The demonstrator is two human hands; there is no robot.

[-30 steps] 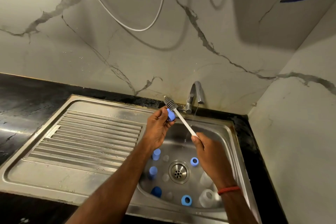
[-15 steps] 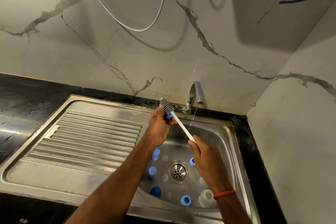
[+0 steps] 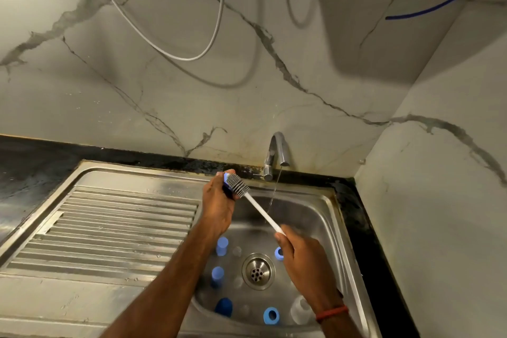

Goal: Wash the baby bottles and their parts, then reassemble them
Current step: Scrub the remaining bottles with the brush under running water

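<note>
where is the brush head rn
In the head view the brush head is against the blue part held in the left hand, over the back of the sink, just left of the tap.

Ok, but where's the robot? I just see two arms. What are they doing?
There is no robot here, just a person. The camera sits on their head and looks down, so you see their arms from above. The left hand holds a small blue bottle part. The right hand holds a brush by its white handle, with the bristles against that part. A thin stream runs from the tap. Down in the steel sink lie more blue pieces and a clear bottle.
</note>
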